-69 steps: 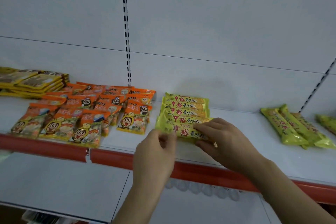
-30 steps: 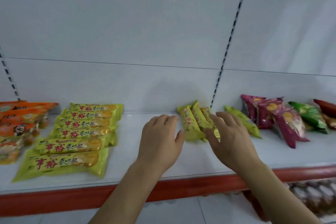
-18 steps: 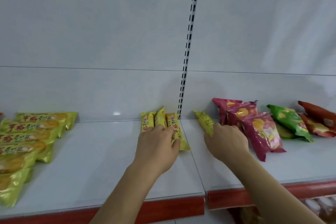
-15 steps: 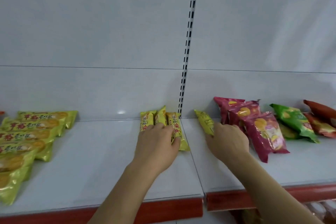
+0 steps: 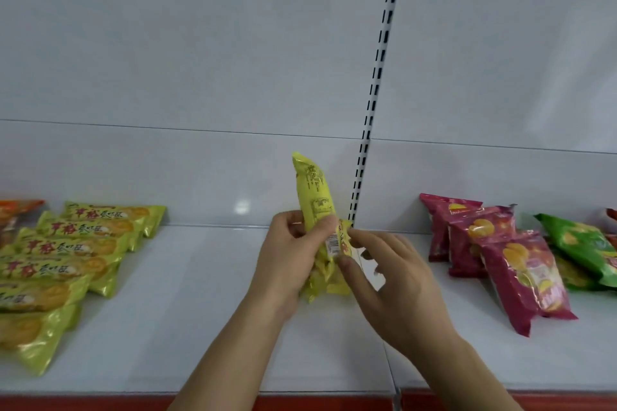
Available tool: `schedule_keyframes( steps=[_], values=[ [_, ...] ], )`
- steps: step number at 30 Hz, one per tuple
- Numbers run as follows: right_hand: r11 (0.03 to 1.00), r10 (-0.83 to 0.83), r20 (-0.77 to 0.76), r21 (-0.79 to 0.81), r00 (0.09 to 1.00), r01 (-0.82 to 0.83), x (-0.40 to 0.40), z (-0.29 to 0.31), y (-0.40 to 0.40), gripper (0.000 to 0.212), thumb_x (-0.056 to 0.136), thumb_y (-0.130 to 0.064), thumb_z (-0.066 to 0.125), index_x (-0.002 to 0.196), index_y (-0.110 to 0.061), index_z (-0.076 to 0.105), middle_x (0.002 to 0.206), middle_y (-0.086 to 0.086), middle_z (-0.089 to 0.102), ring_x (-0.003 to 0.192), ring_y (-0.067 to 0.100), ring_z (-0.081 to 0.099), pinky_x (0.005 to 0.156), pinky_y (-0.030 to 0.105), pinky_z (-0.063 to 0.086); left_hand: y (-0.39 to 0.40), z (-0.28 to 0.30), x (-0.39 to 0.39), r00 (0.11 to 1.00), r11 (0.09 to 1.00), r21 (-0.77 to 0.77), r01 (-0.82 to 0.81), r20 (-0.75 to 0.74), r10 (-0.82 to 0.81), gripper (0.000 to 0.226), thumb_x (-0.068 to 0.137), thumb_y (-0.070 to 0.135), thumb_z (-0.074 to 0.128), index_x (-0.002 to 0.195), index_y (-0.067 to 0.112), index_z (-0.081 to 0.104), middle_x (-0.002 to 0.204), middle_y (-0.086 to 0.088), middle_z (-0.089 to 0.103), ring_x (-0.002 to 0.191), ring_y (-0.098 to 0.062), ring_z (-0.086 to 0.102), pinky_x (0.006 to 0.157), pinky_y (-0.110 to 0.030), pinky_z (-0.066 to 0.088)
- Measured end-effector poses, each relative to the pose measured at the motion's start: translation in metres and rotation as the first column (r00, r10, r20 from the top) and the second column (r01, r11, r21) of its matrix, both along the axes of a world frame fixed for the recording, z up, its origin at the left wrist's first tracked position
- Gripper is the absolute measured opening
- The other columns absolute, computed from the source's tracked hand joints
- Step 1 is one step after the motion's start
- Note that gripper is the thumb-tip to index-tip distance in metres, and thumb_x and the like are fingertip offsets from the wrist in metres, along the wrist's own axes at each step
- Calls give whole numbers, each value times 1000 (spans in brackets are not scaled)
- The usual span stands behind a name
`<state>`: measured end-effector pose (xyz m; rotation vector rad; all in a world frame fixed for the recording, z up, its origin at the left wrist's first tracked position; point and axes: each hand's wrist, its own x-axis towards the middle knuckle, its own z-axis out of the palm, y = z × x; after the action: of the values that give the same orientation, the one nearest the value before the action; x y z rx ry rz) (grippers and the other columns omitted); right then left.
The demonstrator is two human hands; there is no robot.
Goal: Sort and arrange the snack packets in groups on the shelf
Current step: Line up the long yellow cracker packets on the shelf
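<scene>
Packets: several slim yellow foil snack packets (image 5: 315, 210), one standing upright, barcode side showing, the others bunched under it.
Left hand (image 5: 283, 264): fingers curled round the bundle, held above the white shelf (image 5: 200, 327).
Right hand (image 5: 394, 277): thumb and fingertips seem to pinch the bundle's lower edge; contact partly hidden.
Change: half a second ago the packets lay flat at the shelf's back; now gathered, lifted.
Left of hands: green-yellow biscuit packets (image 5: 76, 243) in overlapping rows.
Right of hands: magenta chip bags (image 5: 500, 253).

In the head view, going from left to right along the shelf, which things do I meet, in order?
Orange packet at the left edge → row of yellow-green packets → left hand holding yellow packets → right hand → magenta packets → green packet.
</scene>
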<state>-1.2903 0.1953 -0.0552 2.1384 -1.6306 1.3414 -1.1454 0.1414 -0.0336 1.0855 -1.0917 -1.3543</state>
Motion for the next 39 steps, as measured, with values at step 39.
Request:
schedule_keyframes(
  steps=[39],
  values=[
    [925,-174,335,378,926,37,58,35,-31,25,96,-46,46,104,-37,67,101,-13,72,91,9,65,82,34,52,-11,1,77,947,996,86,29,-321,0,29,90,31,74,110,11,68,83,-8,75,76,-23,75,73,-41,58]
  ],
)
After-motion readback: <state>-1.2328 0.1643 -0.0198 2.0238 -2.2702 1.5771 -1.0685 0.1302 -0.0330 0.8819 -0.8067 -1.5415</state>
